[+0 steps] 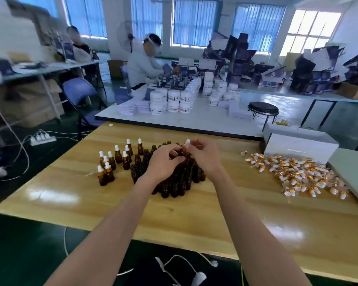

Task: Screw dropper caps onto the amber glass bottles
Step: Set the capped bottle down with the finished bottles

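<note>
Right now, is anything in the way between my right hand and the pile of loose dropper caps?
Nothing visible. Only bare wooden table lies between the right hand and the pile of dropper caps; one stray cap sits just short of it.

Both bare forearms (pixel 112 223) reach forward, converging. The bare left hand (pixel 165 161) curls its fingers. The bare right hand (pixel 204 155) apparently pinches.

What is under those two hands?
A cluster of uncapped amber bottles. The left hand and right hand hide most of the bottle being capped; its white dropper cap shows.
</note>
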